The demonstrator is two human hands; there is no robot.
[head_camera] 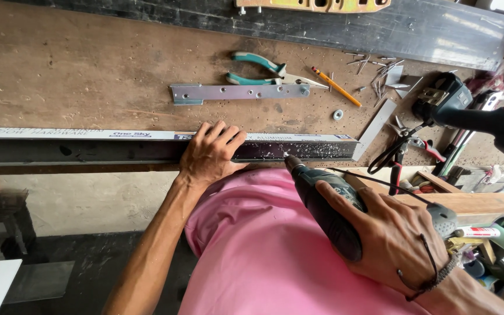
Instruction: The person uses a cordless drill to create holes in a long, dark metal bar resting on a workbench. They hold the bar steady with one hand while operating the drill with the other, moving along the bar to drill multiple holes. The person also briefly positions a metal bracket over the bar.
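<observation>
A long dark aluminium profile [88, 150] with a white strip along its top lies along the near edge of the brown workbench [59, 70]. My left hand [210, 153] presses flat on the profile near its right part. My right hand [389, 232] grips a dark power drill [325, 204]. The drill's bit touches the profile's front face, just right of my left hand. Pale metal shavings are scattered on the profile around the bit.
Behind the profile lie a flat metal bracket [237, 91], teal-handled pliers [261, 69], a yellow pencil [336, 86], a washer [338, 114] and several loose screws [380, 73]. A second drill [473, 114] and red-handled snips [406, 153] sit at the right.
</observation>
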